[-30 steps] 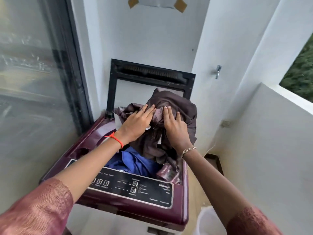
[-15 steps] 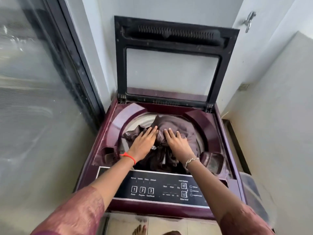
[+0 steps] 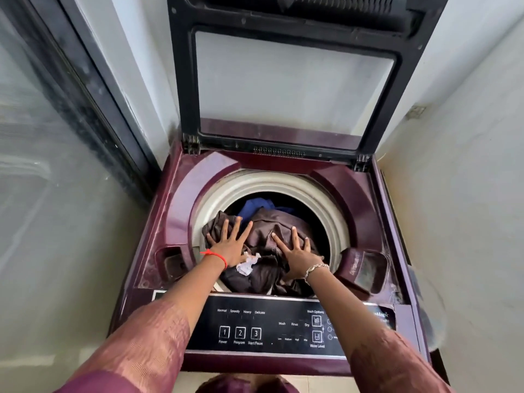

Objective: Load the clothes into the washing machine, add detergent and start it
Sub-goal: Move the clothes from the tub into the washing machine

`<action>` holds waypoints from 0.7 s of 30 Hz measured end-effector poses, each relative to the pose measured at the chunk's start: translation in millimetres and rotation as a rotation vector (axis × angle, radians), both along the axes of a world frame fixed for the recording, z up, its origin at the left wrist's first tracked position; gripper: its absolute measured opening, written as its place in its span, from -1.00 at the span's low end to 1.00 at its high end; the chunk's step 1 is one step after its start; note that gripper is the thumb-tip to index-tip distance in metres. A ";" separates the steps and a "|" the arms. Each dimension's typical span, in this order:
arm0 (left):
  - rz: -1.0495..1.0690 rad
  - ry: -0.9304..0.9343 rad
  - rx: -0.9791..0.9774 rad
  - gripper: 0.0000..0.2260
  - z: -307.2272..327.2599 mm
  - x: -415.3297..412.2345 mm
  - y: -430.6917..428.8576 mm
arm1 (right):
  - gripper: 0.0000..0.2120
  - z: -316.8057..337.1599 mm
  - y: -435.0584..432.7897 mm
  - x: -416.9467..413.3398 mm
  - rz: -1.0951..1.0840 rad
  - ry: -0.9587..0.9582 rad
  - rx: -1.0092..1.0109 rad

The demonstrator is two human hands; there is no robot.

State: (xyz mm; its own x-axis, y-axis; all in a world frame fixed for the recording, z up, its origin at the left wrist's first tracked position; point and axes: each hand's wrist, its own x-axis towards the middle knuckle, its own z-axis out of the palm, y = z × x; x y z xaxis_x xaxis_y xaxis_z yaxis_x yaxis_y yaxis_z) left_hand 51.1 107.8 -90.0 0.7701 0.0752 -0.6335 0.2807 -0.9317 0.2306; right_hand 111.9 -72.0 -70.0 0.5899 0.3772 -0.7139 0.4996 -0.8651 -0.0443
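Note:
A maroon top-load washing machine [image 3: 181,199] stands with its lid [image 3: 286,86] raised upright. Inside the cream-rimmed drum [image 3: 326,205] lies a heap of brown clothes [image 3: 269,228] with a blue garment [image 3: 255,204] behind it. My left hand [image 3: 231,245] lies flat on the left side of the brown heap, fingers spread. Flat on the heap's right side, fingers apart, is my right hand [image 3: 297,253]. A crumpled white scrap [image 3: 248,263] shows beside my left wrist. The black control panel [image 3: 269,327] is under my forearms.
A glass door with a dark frame [image 3: 93,103] runs along the left. White walls close in behind and to the right. A detergent compartment [image 3: 363,268] sits at the drum's right, a small recess [image 3: 173,260] at its left.
The brown clothes went from held above the machine down into the drum. Both hands have flattened and spread on the heap, pressing it lower. The view has tilted down toward the machine.

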 end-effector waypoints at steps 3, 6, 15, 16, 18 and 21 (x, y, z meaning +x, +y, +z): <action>-0.001 -0.021 0.007 -0.23 -5.3 7.9 -1.2 | -0.05 -12.4 4.6 1.2 -0.026 -0.077 -0.006; -0.001 -0.073 0.006 -0.26 -8.9 14.8 -0.8 | -0.09 -21.9 9.3 6.7 -0.045 -0.146 -0.004; 0.023 -0.131 0.016 -0.27 -19.0 26.6 -2.5 | -0.13 -30.1 12.3 18.8 -0.044 -0.232 -0.002; 0.027 -0.137 0.012 -0.27 -18.8 26.6 -3.0 | -0.13 -29.5 11.7 18.5 -0.053 -0.230 0.001; 0.033 -0.151 0.000 -0.27 -18.3 26.4 -3.7 | -0.13 -28.6 11.1 16.2 -0.083 -0.228 0.006; 0.024 -0.165 -0.027 -0.27 -23.5 26.5 -3.6 | -0.15 -29.3 10.1 12.1 -0.123 -0.232 0.018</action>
State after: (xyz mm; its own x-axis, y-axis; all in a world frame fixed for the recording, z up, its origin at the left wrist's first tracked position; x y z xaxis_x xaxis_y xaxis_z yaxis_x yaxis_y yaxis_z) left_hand 77.6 104.2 -113.5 0.8619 0.0795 -0.5008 0.2589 -0.9182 0.2999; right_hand 124.0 -61.9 -99.3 0.7792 0.3038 -0.5482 0.3894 -0.9200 0.0436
